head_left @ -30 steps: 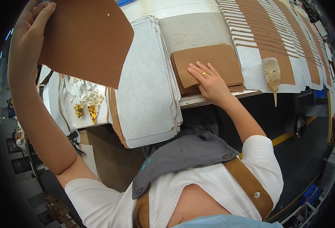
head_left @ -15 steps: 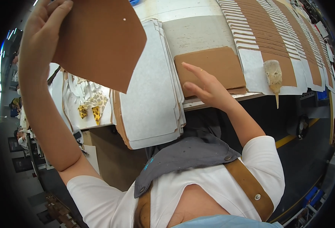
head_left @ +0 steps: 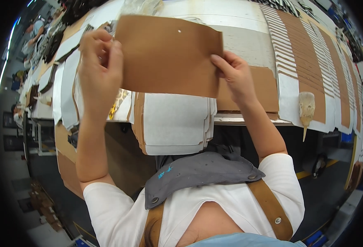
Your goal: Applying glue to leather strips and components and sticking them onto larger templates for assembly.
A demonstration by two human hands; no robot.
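Note:
A brown sheet [head_left: 169,57] with a small white spot near its far edge is held up between my hands, above the table. My left hand [head_left: 101,57] pinches its left edge, fingers closed. On the right edge, my right hand [head_left: 235,74] grips it with the thumb on top and the fingers behind. Below the sheet, a stack of white-faced sheets [head_left: 175,123] overhangs the table's near edge. Partly hidden by my right forearm, a pile of brown sheets [head_left: 263,90] lies on the table.
To the right, overlapping rows of brown and white pieces [head_left: 313,78] cover the table. A bottle with a pointed nozzle [head_left: 307,105] lies on them, its tip past the edge. Yellow spotted scraps [head_left: 117,103] lie at the left. Another person [head_left: 35,33] is at the far left.
The brown sheet has come down and right, to in front of me. My right hand has risen from beside the brown pile and taken the sheet's right edge.

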